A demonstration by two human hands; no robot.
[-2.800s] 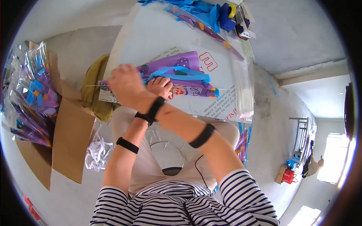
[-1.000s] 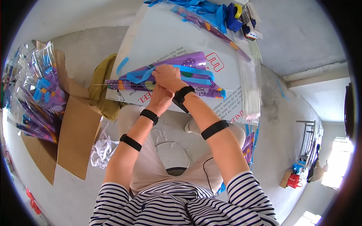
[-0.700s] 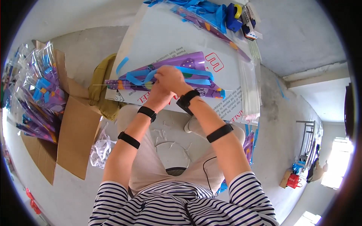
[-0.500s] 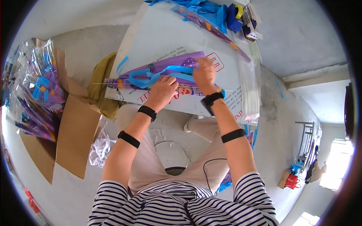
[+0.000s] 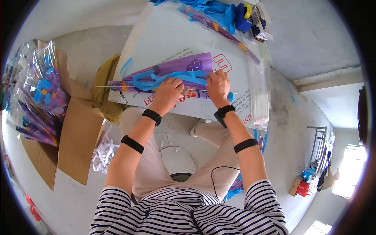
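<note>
Purple printed sheet (image 5: 172,65): it lies folded on the tabletop (image 5: 176,37), along the near edge, with its narrow end at the left edge, close to the near left corner.
Thin rod (image 5: 102,86): it lies lengthwise at the sheet; one end goes out past the left edge of the tabletop, the other shows beyond the sheet on the right.
Blue ribbon (image 5: 192,73): it lies on top of the sheet, making a loop toward the left.
Left hand (image 5: 167,92): it rests on the sheet and the ribbon, the fingers close together and slightly bent; whether they grip something, I cannot tell.
Right hand (image 5: 219,85): it is at the right end of the ribbon, the fingers curled and almost closed; whether they pinch the ribbon, I cannot tell.
Left edge of tabletop: a short blue strip (image 5: 125,65) lies there.
Far edge: blue ribbon pile (image 5: 213,13), tape dispenser (image 5: 243,19) and, just beside it, a small box (image 5: 260,24) at the far right corner.
Right edge: clear plastic sleeves (image 5: 259,94) lie along it.
Floor, left: an open cardboard box (image 5: 78,137) holds plastic-wrapped purple pieces (image 5: 51,94).
</note>
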